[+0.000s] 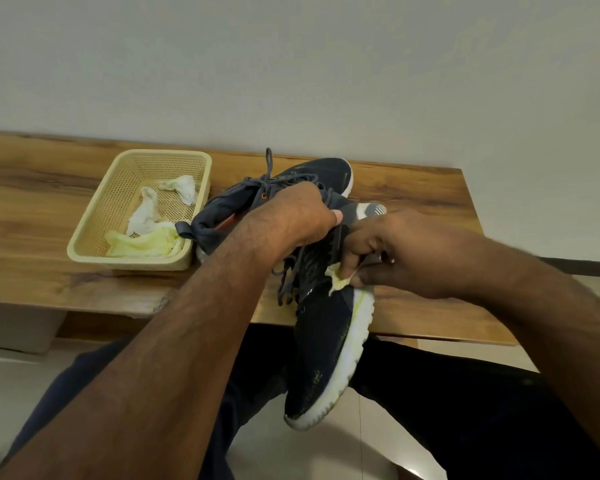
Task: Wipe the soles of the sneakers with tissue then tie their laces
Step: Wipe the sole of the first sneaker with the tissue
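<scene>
The near sneaker hangs off the wooden table's edge over your lap, toe toward you, white sole to the right. Your right hand pinches a yellowish tissue against its upper, just above the sole. Your left hand grips its collar. The second sneaker lies behind, laces loose.

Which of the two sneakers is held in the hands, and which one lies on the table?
The near sneaker, toe toward the camera, is held by the left hand. The far sneaker lies on the table beside the basket.
</scene>
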